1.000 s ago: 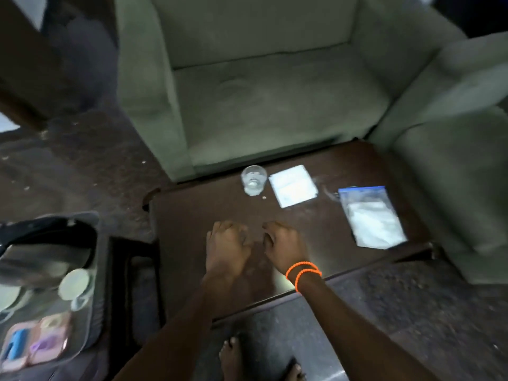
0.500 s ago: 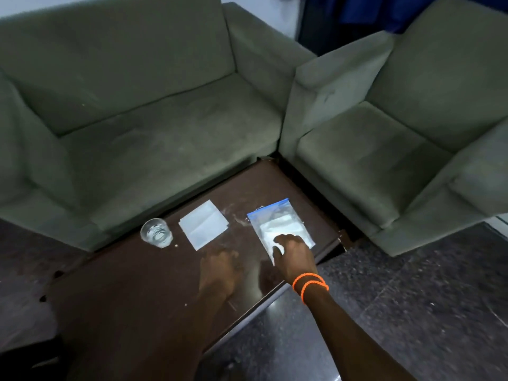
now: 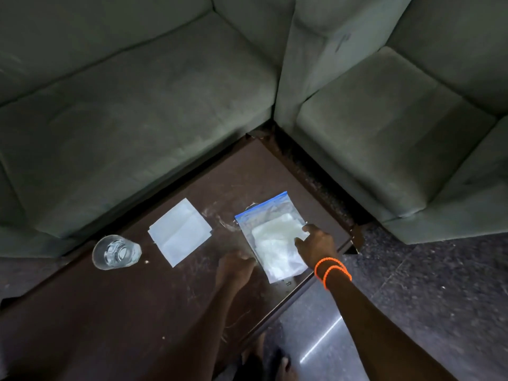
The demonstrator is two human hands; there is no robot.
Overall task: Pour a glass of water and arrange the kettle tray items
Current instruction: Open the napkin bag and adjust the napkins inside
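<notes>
While the right hand [image 3: 316,244] sits on top of the zip bag [image 3: 272,237] at centre-right of the frame, its fingers are spread and pressing flat on the plastic, not wrapped around anything. Two orange bands [image 3: 332,272] ring that wrist. The bag is clear with a blue seal strip along its upper edge and something white folded inside, and it lies flat on the dark wooden table [image 3: 110,312], close to the table's right edge.

Left hand [image 3: 233,269] is just to the lower left of the bag, knuckles up, resting on the tabletop right beside the bag's edge. Its fingers look curled under, but honestly I can't tell if they're pinching the bag's corner or just lying there, it's too dark.

Further left there's a white folded napkin [image 3: 180,232] lying flat by itself, and left of that a clear glass [image 3: 115,253] standing upright with a little water in the bottom, near the table's far edge. Glass, napkin and bag sit in a rough row, none touching.

Green sofas [image 3: 137,119] fill the upper half, and dark speckled floor [image 3: 426,298] shows at lower right.
</notes>
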